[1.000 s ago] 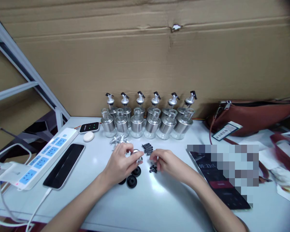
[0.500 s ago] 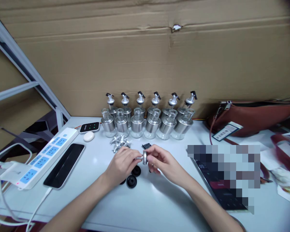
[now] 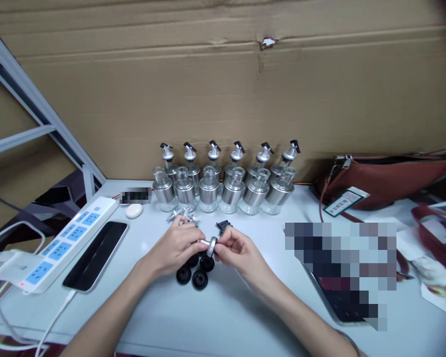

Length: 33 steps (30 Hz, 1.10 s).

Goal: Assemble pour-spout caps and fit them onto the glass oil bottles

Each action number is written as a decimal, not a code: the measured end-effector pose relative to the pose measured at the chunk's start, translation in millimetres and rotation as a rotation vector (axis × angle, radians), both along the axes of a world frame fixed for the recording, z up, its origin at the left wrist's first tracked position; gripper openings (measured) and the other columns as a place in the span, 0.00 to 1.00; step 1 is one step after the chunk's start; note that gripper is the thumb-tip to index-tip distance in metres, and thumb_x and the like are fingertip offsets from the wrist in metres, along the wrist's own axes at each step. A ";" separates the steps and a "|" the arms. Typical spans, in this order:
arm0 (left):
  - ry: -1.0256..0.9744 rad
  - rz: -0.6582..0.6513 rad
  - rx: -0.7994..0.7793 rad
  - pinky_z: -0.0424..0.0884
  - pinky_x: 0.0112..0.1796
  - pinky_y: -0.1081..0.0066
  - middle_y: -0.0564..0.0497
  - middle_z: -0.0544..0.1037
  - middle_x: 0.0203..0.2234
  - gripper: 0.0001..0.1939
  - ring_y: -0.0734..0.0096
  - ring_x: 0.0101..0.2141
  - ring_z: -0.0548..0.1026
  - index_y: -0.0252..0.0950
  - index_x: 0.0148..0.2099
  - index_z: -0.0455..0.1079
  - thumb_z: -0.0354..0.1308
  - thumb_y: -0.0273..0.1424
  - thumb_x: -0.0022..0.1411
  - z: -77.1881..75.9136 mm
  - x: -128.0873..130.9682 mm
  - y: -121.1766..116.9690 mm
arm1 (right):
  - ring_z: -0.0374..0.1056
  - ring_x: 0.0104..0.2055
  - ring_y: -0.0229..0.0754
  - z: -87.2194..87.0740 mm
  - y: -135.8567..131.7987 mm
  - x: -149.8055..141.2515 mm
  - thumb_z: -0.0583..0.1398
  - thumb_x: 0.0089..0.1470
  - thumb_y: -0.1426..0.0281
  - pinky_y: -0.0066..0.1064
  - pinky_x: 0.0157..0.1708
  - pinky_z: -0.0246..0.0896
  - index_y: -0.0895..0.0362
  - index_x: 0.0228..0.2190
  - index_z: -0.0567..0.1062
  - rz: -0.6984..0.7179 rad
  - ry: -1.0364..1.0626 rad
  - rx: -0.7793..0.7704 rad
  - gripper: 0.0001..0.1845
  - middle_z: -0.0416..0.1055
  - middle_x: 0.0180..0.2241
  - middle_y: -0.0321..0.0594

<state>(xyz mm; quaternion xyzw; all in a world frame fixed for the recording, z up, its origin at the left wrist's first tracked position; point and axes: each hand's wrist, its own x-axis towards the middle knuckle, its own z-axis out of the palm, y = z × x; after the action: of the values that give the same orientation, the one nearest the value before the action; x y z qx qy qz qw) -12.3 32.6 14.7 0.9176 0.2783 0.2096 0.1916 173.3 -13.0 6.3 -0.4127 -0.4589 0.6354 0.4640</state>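
My left hand [image 3: 178, 246] is closed on a silver bottle pourer top [image 3: 211, 247], gripping its spout so that the wide round base faces right. At that base, the fingertips of my right hand [image 3: 238, 248] are pinched together; whatever they hold is hidden. Just below lie several round black stoppers [image 3: 199, 280]. More silver pourer tops [image 3: 188, 216] sit in a pile beyond my left hand. Some black levers [image 3: 222, 225] show partly behind my right hand.
A front row of open glass bottles with steel bands [image 3: 208, 191] stands before bottles with fitted pourers [image 3: 213, 151]. At left are a power strip [image 3: 61, 250], a phone [image 3: 95, 255] and a white disc [image 3: 134, 211]. A partly blurred tablet [image 3: 342, 292] and brown bag [image 3: 390, 181] lie right.
My right hand has left the small black round parts and come to the pourer top's base. My left hand has turned the pourer top sideways. Both hands then shifted slightly left.
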 end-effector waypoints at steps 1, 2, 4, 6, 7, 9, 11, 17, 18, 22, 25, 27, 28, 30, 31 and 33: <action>-0.006 -0.005 -0.035 0.54 0.41 0.67 0.55 0.65 0.23 0.26 0.73 0.28 0.64 0.34 0.31 0.63 0.33 0.44 0.71 1.4 -0.6 0.8 | 0.58 0.23 0.32 -1.3 -0.3 -3.4 0.66 0.40 0.56 0.25 0.24 0.51 0.56 0.22 0.60 -0.015 0.011 -0.007 0.23 0.63 0.21 0.31; -0.013 -0.011 -0.069 0.54 0.41 0.67 0.56 0.65 0.23 0.27 0.73 0.27 0.64 0.34 0.30 0.62 0.33 0.45 0.70 1.9 -1.0 1.7 | 0.57 0.22 0.32 -3.0 -0.8 -6.6 0.66 0.40 0.57 0.25 0.24 0.51 0.56 0.22 0.59 -0.033 0.011 -0.005 0.22 0.62 0.20 0.30; -0.032 -0.018 -0.129 0.53 0.42 0.67 0.56 0.64 0.22 0.28 0.73 0.27 0.63 0.34 0.29 0.61 0.33 0.47 0.70 0.8 -1.5 3.8 | 0.54 0.21 0.32 -6.9 -2.2 -11.7 0.63 0.40 0.61 0.24 0.23 0.49 0.55 0.21 0.58 -0.072 -0.017 0.032 0.19 0.58 0.19 0.29; -0.044 -0.017 -0.184 0.52 0.42 0.67 0.57 0.63 0.22 0.28 0.74 0.27 0.62 0.34 0.29 0.61 0.34 0.48 0.69 -2.0 -2.3 6.0 | 0.49 0.20 0.31 -10.4 -4.7 -15.2 0.60 0.41 0.65 0.24 0.21 0.46 0.54 0.20 0.56 -0.122 -0.091 0.123 0.15 0.53 0.18 0.27; -0.047 -0.015 -0.210 0.51 0.42 0.67 0.57 0.63 0.22 0.28 0.74 0.27 0.62 0.34 0.29 0.61 0.34 0.49 0.69 -3.5 -2.9 7.0 | 0.47 0.20 0.31 -11.5 -6.2 -16.2 0.59 0.42 0.67 0.23 0.20 0.44 0.54 0.20 0.56 -0.147 -0.149 0.183 0.14 0.51 0.17 0.26; -0.049 -0.018 -0.261 0.50 0.41 0.67 0.57 0.62 0.23 0.28 0.73 0.28 0.61 0.34 0.28 0.60 0.35 0.50 0.68 -5.6 -4.4 8.6 | 0.45 0.20 0.31 -12.2 -8.7 -16.4 0.56 0.43 0.71 0.23 0.19 0.43 0.54 0.21 0.54 -0.193 -0.314 0.356 0.12 0.49 0.17 0.26; -0.061 -0.019 -0.305 0.50 0.41 0.68 0.57 0.62 0.23 0.28 0.73 0.28 0.61 0.34 0.28 0.59 0.35 0.51 0.68 -6.1 -5.6 9.8 | 0.47 0.20 0.32 -11.4 -9.6 -14.1 0.55 0.46 0.76 0.24 0.20 0.45 0.54 0.21 0.55 -0.218 -0.513 0.642 0.11 0.51 0.18 0.28; -0.110 0.032 -0.273 0.50 0.40 0.68 0.57 0.63 0.23 0.28 0.73 0.28 0.61 0.34 0.27 0.58 0.35 0.49 0.68 -6.8 -4.0 10.4 | 0.58 0.26 0.37 -10.0 -4.1 0.7 0.52 0.56 0.80 0.28 0.25 0.52 0.56 0.24 0.63 -0.133 -0.838 1.232 0.11 0.63 0.22 0.36; -0.127 0.053 -0.222 0.50 0.40 0.68 0.57 0.64 0.23 0.27 0.73 0.27 0.61 0.34 0.27 0.59 0.35 0.48 0.69 -7.8 -2.7 9.6 | 0.59 0.26 0.37 -10.2 -3.1 3.1 0.53 0.57 0.78 0.27 0.26 0.54 0.56 0.26 0.65 -0.131 -0.781 1.156 0.09 0.64 0.23 0.36; -0.160 0.083 0.098 0.51 0.40 0.68 0.57 0.68 0.24 0.23 0.74 0.27 0.64 0.34 0.32 0.61 0.35 0.42 0.71 -13.9 3.7 4.3 | 0.62 0.24 0.35 -9.5 1.3 9.3 0.59 0.56 0.63 0.25 0.23 0.56 0.56 0.36 0.67 -0.115 -0.333 0.470 0.10 0.68 0.27 0.36; -0.160 0.090 0.412 0.54 0.40 0.68 0.54 0.70 0.24 0.20 0.74 0.26 0.65 0.34 0.35 0.62 0.36 0.38 0.72 -16.9 7.8 0.8 | 0.61 0.20 0.33 -7.3 3.7 9.8 0.61 0.52 0.55 0.24 0.19 0.52 0.56 0.32 0.65 0.062 -0.047 0.117 0.18 0.70 0.25 0.36; -0.172 0.086 0.585 0.56 0.39 0.68 0.53 0.71 0.24 0.19 0.73 0.26 0.66 0.33 0.36 0.62 0.36 0.37 0.72 -16.5 8.9 0.1 | 0.60 0.19 0.32 -6.2 3.4 8.3 0.64 0.49 0.55 0.23 0.18 0.48 0.56 0.29 0.64 0.121 0.064 0.011 0.20 0.70 0.23 0.35; -0.175 0.075 0.639 0.56 0.39 0.68 0.53 0.71 0.23 0.19 0.73 0.25 0.65 0.33 0.36 0.62 0.36 0.37 0.72 -15.6 8.9 0.3 | 0.60 0.19 0.31 -5.9 2.6 7.2 0.65 0.47 0.56 0.22 0.18 0.47 0.56 0.29 0.63 0.121 0.108 -0.026 0.20 0.70 0.22 0.34; -0.170 0.041 0.660 0.56 0.38 0.68 0.54 0.70 0.20 0.20 0.74 0.23 0.64 0.34 0.34 0.62 0.35 0.37 0.72 -12.9 8.0 1.3 | 0.60 0.20 0.31 -5.7 0.4 4.4 0.66 0.45 0.58 0.21 0.19 0.46 0.56 0.26 0.61 0.100 0.160 -0.062 0.21 0.68 0.20 0.32; -0.166 0.020 0.640 0.56 0.38 0.68 0.55 0.70 0.19 0.21 0.74 0.22 0.63 0.34 0.33 0.62 0.35 0.37 0.72 -11.3 7.3 2.0 | 0.60 0.20 0.31 -5.5 -0.6 2.8 0.67 0.44 0.58 0.21 0.19 0.46 0.56 0.25 0.60 0.083 0.163 -0.061 0.22 0.66 0.19 0.31; -0.168 -0.018 0.568 0.55 0.38 0.68 0.56 0.70 0.19 0.22 0.75 0.21 0.62 0.34 0.32 0.62 0.34 0.37 0.72 -8.1 5.8 3.0 | 0.60 0.21 0.32 -5.0 -2.4 -0.2 0.67 0.43 0.59 0.21 0.20 0.47 0.56 0.23 0.59 0.028 0.119 -0.015 0.23 0.63 0.19 0.30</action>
<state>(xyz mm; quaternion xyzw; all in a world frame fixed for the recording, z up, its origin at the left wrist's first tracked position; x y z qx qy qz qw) -6.5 35.6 6.6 0.9163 0.1834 0.3526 -0.0488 173.1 -15.4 1.3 -0.3714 -0.4315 0.6686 0.4784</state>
